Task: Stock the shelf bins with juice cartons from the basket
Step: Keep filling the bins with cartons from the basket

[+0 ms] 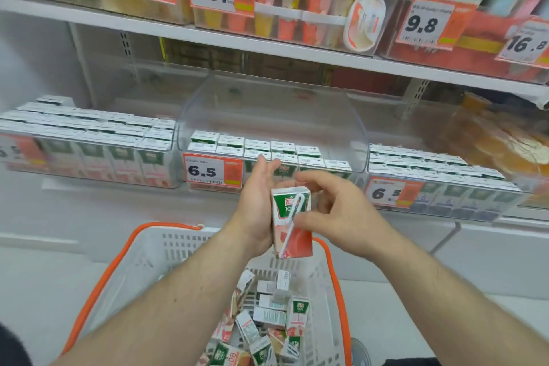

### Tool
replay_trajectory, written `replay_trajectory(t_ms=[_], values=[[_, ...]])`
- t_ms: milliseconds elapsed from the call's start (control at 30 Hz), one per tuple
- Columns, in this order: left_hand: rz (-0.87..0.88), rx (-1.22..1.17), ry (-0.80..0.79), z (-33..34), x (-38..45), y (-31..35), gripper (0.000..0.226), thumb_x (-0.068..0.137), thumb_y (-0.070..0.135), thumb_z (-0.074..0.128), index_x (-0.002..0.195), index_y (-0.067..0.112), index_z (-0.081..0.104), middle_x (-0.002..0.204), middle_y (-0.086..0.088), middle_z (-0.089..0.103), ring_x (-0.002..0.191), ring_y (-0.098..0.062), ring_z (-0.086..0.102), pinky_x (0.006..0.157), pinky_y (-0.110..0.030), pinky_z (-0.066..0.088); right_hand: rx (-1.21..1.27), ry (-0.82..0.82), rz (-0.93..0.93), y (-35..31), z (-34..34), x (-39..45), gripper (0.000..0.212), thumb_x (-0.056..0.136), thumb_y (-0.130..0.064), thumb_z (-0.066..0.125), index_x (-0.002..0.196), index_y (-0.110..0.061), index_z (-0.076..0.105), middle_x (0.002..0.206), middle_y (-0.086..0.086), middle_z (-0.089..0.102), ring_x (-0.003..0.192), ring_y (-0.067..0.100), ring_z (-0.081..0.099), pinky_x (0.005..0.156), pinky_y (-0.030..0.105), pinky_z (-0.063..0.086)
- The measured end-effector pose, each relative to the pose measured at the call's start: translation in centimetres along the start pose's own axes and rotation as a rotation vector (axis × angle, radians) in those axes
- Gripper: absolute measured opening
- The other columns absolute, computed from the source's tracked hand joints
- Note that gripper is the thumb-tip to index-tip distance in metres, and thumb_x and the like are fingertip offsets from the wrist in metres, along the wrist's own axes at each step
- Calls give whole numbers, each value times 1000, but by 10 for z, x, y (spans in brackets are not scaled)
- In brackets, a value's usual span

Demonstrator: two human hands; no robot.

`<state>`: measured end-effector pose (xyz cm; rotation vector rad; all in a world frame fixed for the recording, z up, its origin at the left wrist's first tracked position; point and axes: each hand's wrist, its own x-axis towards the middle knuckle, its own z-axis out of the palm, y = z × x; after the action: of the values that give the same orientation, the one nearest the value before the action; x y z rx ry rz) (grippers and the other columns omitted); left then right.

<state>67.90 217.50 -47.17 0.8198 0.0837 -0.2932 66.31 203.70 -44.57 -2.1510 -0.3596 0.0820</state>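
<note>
A green, white and pink juice carton [292, 224] with a white straw on its face stands upright between my hands, above the basket. My left hand [258, 205] lies flat against the carton's left side, fingers straight and pointing up. My right hand [335, 211] holds the carton's right side and top with curled fingers. Below, the white basket [154, 255] with orange rim holds several loose cartons [267, 324]. Straight ahead, the middle clear shelf bin [353, 140] is partly filled with rows of cartons [255, 148], with room at its right side and back.
The left bin [89, 140] and right bin [439, 172] are packed with cartons. Price tags reading 6.5 [212, 171] hang on the bin fronts. An upper shelf [267, 47] with other packaged goods overhangs the bins. Bagged bread [493, 142] lies at far right.
</note>
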Motion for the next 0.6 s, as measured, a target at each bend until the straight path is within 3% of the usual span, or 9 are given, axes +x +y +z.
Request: replay_trajectory(t_ms=[100,233,300,333,400,500,600], values=[[15,59,-27,-14,-10,18,59,97,60,26,143,25,40,118,-21,65,91,-33,71,79,-45,55,-84,13,-78,-15,16,1,66,68,-21,88,122,-37,54,105,-19,65,72,-14,56,71,11,41],[62,194,-127,-32,-22,44,72,80,65,33,128,16,55,109,-22,69,88,-33,67,79,-42,52,66,-14,-189,-44,34,3,71,68,1,84,117,-37,49,105,-1,69,53,-4,54,55,8,40],[108,283,-184,-44,-27,59,68,83,63,36,122,13,59,109,-19,70,93,-35,65,82,-42,49,61,-3,-235,-51,41,7,73,67,-6,86,119,-44,50,100,5,69,52,8,49,54,26,45],[136,332,-208,-52,-29,67,62,84,60,44,122,13,59,111,-17,69,97,-35,63,84,-43,47,45,15,-229,-51,45,11,76,66,-10,87,120,-50,49,97,7,68,60,22,51,58,39,49],[174,438,-252,-70,-33,83,61,68,39,59,123,12,59,114,-13,67,102,-33,59,87,-43,43,86,-2,-214,-54,51,20,81,67,-8,86,124,-48,46,97,1,66,81,35,56,71,47,51],[152,688,-370,-92,-43,106,81,51,17,61,132,15,53,124,-9,63,111,-25,59,93,-40,44,223,-143,-239,-63,53,35,82,70,11,78,130,-31,42,101,-8,67,90,18,65,70,28,52],[136,909,-431,-101,-52,124,67,63,-4,67,125,20,57,115,-6,65,104,-16,61,89,-33,48,212,-268,-232,-78,60,49,82,71,14,76,134,-25,41,108,-1,66,97,10,65,78,20,49]])
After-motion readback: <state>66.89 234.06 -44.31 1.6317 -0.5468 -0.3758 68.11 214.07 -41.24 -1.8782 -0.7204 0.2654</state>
